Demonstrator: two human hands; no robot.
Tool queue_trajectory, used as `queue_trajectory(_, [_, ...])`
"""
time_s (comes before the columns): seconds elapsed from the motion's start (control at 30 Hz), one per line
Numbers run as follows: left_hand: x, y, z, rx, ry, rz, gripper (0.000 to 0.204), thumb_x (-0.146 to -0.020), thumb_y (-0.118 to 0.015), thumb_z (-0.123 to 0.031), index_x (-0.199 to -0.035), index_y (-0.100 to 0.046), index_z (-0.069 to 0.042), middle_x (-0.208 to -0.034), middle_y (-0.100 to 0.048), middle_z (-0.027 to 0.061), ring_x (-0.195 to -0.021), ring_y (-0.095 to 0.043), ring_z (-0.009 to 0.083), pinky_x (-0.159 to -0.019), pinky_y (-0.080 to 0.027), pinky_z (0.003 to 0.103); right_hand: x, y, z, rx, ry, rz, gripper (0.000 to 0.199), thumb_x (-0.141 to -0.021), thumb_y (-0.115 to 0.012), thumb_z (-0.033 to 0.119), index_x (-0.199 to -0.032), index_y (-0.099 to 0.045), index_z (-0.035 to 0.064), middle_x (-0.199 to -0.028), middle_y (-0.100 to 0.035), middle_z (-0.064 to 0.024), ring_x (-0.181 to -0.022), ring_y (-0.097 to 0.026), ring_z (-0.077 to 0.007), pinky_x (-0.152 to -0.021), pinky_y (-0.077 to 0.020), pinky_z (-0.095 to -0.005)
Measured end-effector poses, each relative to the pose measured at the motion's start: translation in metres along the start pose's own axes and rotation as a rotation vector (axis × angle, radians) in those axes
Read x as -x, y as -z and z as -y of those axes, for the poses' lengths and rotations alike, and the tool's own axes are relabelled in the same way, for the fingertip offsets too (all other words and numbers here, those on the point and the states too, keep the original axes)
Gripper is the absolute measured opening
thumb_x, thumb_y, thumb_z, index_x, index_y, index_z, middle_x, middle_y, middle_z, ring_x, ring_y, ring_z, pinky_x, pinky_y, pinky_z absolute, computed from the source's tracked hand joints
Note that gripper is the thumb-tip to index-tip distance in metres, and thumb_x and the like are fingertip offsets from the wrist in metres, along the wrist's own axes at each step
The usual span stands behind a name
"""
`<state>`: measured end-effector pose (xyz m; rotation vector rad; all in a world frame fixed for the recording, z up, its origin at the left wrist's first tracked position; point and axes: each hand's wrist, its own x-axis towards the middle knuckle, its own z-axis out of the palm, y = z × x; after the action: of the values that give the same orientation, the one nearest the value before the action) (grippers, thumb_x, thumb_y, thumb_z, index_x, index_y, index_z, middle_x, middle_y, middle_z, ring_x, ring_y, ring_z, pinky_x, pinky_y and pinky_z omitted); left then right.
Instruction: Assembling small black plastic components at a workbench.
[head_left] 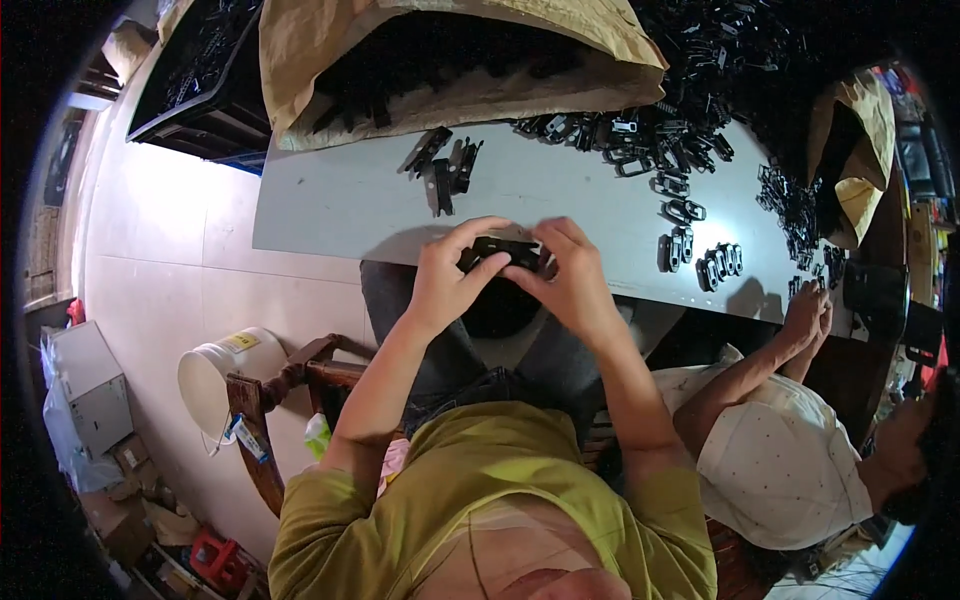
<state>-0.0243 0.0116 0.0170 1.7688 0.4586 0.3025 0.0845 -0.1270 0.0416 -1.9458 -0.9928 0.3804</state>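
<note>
Hands meet at the near edge of the grey table (330, 205), left hand (445, 280) and right hand (572, 285) both pinching a small black part (503, 250), its long axis running left to right between them, equally near each.

Lighting even, moderately bright, from overhead. Soft shadows beneath hands on the grey table (330, 200). Strong fisheye bending and dark vignette at rim. Centre sharp; edges soft, dim.
</note>
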Motion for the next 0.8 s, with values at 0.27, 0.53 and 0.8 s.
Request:
queue_trajectory(0.27, [0.025, 0.001, 0.006, -0.044, -0.161, 0.253, 0.032, -0.080, -0.070, -0.009, -0.111, -0.063, -0.006, -0.094, -0.068, 0.0083, -0.084, -0.064, 0.0154, -0.077, -0.048, 0.027, 0.046, 0.002, -0.015, -0.047, -0.018, 0.165, 0.029, -0.071, -0.078, 0.013, -0.088, -0.061, -0.0026, -0.076, -0.060, -0.0111, -0.066, -0.059, -0.0205, -0.059, -0.0455, -0.0297])
queue_trajectory(0.53, [-0.046, 0.017, 0.004, -0.726, -0.442, -0.203, 0.040, -0.080, -0.067, -0.022, -0.118, -0.060, -0.013, -0.134, -0.046, 0.0113, -0.120, -0.043, 0.0336, -0.100, -0.033, 0.046, 0.075, 0.107, -0.089, 0.656, -0.118, -0.716, 0.043, -0.079, -0.070, 0.019, -0.118, -0.058, 0.0062, -0.125, -0.047, -0.0202, -0.117, -0.043, -0.0351, -0.096, -0.0358, -0.0431])
queue_trajectory(0.8, [-0.065, -0.005, 0.016, -0.802, -0.408, -0.098, 0.029, -0.083, -0.059, -0.008, -0.111, -0.062, -0.010, -0.132, -0.046, 0.0103, -0.120, -0.041, 0.0326, -0.101, -0.035, 0.042, 0.047, 0.098, -0.116, 0.849, -0.265, -0.522, 0.072, -0.075, -0.069, 0.048, -0.135, -0.045, 0.0160, -0.135, -0.035, -0.0329, -0.123, -0.031, -0.0522, -0.102, -0.0287, -0.0541])
